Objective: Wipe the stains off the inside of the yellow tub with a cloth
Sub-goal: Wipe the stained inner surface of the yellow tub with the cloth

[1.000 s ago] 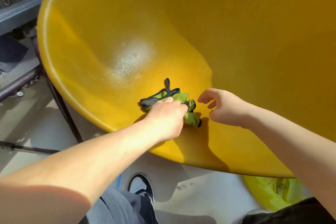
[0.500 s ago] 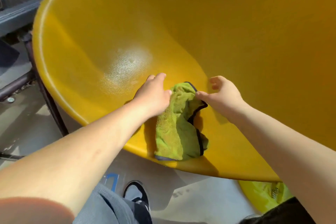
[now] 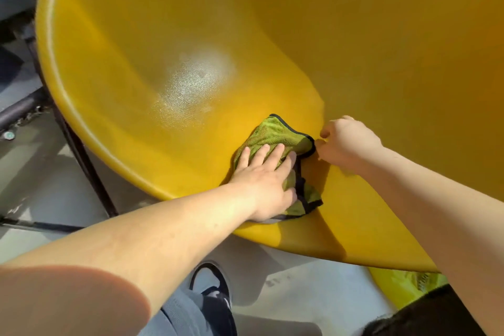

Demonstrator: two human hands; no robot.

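A large yellow tub (image 3: 114,68) tilts toward me and fills most of the view. A green cloth with a dark hem (image 3: 272,133) lies spread on its inner wall near the lower rim. My left hand (image 3: 266,174) lies flat on the cloth with fingers spread, pressing it against the wall. My right hand (image 3: 346,142) is just right of the cloth, fingers curled, pinching its right corner at the dark hem. A pale shiny patch (image 3: 196,76) shows on the wall up and left of the cloth.
A dark metal frame leg (image 3: 81,150) runs down beside the tub's left rim onto the grey floor (image 3: 43,180). My black shoe (image 3: 215,289) is below the tub. A yellow-green bag or container (image 3: 403,284) sits under the rim at lower right.
The cloth went from a bunched wad to spread open on the wall. My left hand moved from beside it onto it, palm flat. My right hand holds its right corner.
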